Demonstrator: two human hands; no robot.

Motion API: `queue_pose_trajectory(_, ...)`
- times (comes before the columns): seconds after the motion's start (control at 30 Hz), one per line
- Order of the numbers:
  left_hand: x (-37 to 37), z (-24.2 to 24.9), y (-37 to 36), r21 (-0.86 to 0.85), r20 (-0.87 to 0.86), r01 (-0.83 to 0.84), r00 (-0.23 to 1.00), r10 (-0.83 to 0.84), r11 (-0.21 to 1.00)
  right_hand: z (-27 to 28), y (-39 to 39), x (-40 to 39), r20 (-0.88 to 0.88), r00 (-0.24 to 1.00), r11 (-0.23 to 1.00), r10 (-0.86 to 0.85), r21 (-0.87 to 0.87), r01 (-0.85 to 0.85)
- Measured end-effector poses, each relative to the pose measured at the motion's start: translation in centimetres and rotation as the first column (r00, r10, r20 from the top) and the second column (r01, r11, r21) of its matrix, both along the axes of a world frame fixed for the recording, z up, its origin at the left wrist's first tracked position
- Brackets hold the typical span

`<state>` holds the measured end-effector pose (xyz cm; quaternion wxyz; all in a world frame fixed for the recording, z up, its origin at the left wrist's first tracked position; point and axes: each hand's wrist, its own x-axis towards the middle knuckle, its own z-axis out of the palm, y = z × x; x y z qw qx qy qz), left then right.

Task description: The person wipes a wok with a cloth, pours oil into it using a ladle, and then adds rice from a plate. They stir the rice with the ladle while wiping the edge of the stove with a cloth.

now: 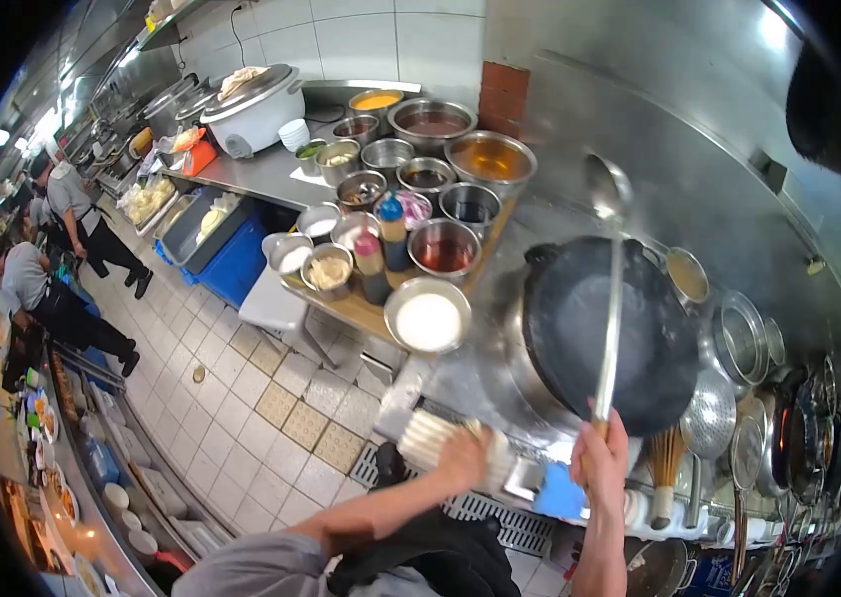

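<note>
My right hand [601, 453] is closed around the handle of a long ladle [611, 328]. The ladle reaches up across a black wok [579, 318], its bowl beyond the far rim. A pale haze shows inside the wok, which sits on the stove. Lower left of the wok, my left hand [463, 460], blurred by motion, grips a folded whitish striped cloth [425, 438] at the stove's front edge. Close to my right wrist lies a blue sponge-like block [560, 491].
Left of the wok, metal bowls of sauces and seasonings crowd a board, with a white-filled bowl [427, 315] nearest. A bamboo brush [666, 478], a skimmer [709, 413] and strainers [742, 333] line the right. Two or more people [82, 204] stand at far left.
</note>
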<state>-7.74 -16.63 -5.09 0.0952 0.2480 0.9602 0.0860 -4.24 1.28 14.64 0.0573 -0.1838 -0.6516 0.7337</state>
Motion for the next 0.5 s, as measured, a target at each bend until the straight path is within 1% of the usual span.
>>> queue_pose_trajectory(0.03, 0.1, 1.0, -0.8, 0.004, -0.036, 0.054, 0.998, -0.053, 0.999, 0.5, -2.3, -4.3, -0.022, 1.000, 0.997, 0.017, -0.071, -0.018)
queue_pose_trajectory(0.07, -0.3, 3.0, -1.7, 0.009, -0.077, 0.105, 0.992, -0.104, 0.994, 0.6, -4.4, -9.0, -0.050, 0.998, 0.990, 0.034, -0.139, -0.040)
queue_pose_trajectory(0.13, -1.7, 7.1, -4.0, 0.055, 0.133, 0.148, 0.979, -0.154, 0.987, 1.9, -7.8, -18.4, -0.092, 0.989, 0.970, 0.116, -0.204, -0.132)
queue_pose_trajectory(0.2, -3.8, 9.0, -7.9, 0.298, 0.287, 0.204, 0.912, -0.291, 0.933, 2.3, -10.4, -28.4, -0.166, 0.964, 0.976, 0.207, -0.033, -0.216)
queue_pose_trajectory(0.23, -4.9, 10.8, -10.3, 0.363, 0.350, 0.189, 0.880, -0.322, 0.912, 2.4, -11.6, -33.0, -0.149, 0.966, 0.977, 0.210, -0.015, -0.214)
queue_pose_trajectory(0.27, -5.8, 10.5, -12.7, 0.366, 0.347, 0.195, 0.879, -0.327, 0.910, 2.4, -12.7, -37.4, -0.132, 0.968, 0.977, 0.212, 0.002, -0.213)
queue_pose_trajectory(0.33, -6.5, 9.0, -17.6, 0.566, 0.366, 0.046, 0.881, -0.300, 0.823, 2.2, -14.4, -45.2, -0.056, 0.977, 0.976, 0.205, 0.083, -0.200)
queue_pose_trajectory(0.37, -7.1, 8.7, -20.5, 0.590, 0.356, -0.011, 0.901, -0.248, 0.807, 1.9, -15.1, -48.4, -0.057, 0.977, 0.976, 0.207, 0.088, -0.201)
queue_pose_trajectory(0.4, -7.4, 8.6, -23.5, 0.613, 0.350, -0.068, 0.916, -0.194, 0.787, 1.4, -15.6, -51.3, -0.022, 0.982, 0.976, 0.187, 0.116, -0.183)
queue_pose_trajectory(0.47, -7.3, 8.1, -28.7, 0.480, 0.463, -0.278, 0.886, 0.030, 0.832, 1.2, -16.7, -55.0, 0.012, 0.985, 0.974, 0.170, 0.150, -0.170)
queue_pose_trajectory(0.5, -6.7, 7.8, -31.0, 0.301, 0.517, -0.385, 0.834, 0.190, 0.872, 1.2, -17.2, -56.2, 0.044, 0.988, 0.970, 0.145, 0.189, -0.151)
